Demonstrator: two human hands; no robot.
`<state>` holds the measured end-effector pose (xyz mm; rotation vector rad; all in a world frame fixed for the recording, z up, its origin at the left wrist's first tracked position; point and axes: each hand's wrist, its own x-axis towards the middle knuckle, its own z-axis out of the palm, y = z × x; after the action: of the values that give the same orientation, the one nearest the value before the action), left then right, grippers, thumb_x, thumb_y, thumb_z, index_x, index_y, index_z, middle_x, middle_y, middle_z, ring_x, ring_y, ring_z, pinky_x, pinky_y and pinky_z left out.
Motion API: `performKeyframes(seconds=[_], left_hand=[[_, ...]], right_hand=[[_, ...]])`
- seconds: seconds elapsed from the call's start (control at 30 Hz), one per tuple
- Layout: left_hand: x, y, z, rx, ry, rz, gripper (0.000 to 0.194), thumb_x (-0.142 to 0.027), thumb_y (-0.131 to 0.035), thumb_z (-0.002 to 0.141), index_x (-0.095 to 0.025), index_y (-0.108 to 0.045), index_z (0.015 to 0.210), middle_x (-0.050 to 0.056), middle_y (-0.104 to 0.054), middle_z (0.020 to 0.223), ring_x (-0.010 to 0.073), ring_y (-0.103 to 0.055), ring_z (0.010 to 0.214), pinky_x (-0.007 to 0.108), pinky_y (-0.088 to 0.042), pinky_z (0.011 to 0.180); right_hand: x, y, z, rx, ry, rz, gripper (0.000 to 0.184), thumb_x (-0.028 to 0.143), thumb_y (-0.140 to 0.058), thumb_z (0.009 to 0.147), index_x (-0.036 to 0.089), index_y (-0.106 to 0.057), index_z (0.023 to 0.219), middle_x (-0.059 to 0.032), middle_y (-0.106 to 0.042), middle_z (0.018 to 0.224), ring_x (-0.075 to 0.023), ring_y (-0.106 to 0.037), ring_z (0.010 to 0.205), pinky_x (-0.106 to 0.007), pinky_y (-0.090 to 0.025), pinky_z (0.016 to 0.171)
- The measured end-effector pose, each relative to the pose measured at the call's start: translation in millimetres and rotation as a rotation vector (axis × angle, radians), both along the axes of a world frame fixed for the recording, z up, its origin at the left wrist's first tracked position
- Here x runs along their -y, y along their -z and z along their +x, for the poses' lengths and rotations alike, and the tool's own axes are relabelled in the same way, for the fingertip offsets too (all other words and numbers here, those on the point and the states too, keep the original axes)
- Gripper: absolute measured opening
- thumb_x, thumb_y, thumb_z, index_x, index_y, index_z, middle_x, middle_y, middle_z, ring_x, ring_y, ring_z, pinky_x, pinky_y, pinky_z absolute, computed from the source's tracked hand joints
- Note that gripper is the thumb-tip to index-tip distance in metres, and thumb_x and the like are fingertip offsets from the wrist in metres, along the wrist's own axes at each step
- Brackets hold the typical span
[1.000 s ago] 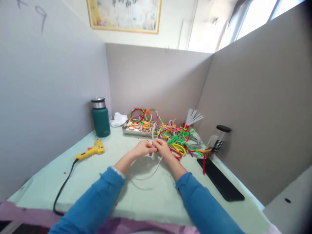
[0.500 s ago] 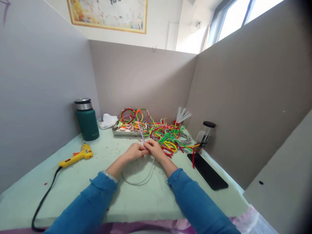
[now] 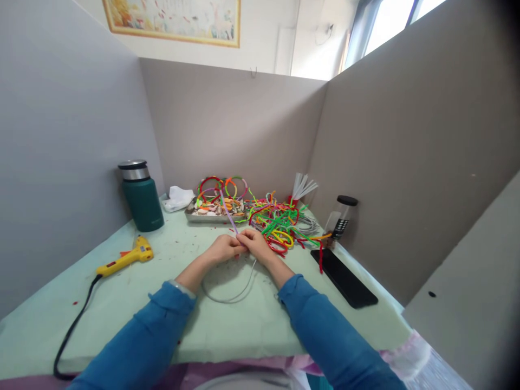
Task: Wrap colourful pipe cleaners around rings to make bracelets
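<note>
Close together over the middle of the table, my left hand (image 3: 224, 249) and my right hand (image 3: 254, 244) are both closed in a pinch. Between their fingertips is a purple pipe cleaner (image 3: 228, 212), its free end sticking up and away toward the tray. A thin grey wire ring (image 3: 229, 301) hangs below the hands, its upper part running up into my fingers. A bit of red shows under the fingertips. Exactly where the pipe cleaner meets the wire is hidden by my fingers.
A metal tray (image 3: 215, 219) of small pieces and colourful rings stands behind, beside a tangled pile of pipe cleaners (image 3: 280, 222). On the left are a yellow glue gun (image 3: 125, 260) and a green bottle (image 3: 142, 203); on the right, a black phone (image 3: 345, 279) and a jar (image 3: 340, 219).
The view has tilted down slightly. The purple pipe cleaner's free end leans a little more to the left; both hands keep their pinch.
</note>
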<state>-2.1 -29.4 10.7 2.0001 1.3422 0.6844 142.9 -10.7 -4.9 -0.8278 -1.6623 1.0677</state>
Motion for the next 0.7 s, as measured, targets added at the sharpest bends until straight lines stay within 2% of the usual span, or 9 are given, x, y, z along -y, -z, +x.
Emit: performKeyframes(seconds=[0.7], left_hand=[[-1.5,2.8,-2.2,-0.009,0.003,-0.010,0.042,-0.052,-0.058,0.067,-0.012,-0.063,0.055,-0.002,-0.045,0.044,0.0082,-0.034,0.044,0.023,-0.025,0.047]], right_hand=[[-4.0,6.4,-0.9,0.010,-0.018,-0.006,0.027,0.041,-0.057,0.072,0.016,-0.054,0.062,0.0029,-0.049,0.058,-0.0089,-0.040,0.053,-0.023,-0.032,0.052]])
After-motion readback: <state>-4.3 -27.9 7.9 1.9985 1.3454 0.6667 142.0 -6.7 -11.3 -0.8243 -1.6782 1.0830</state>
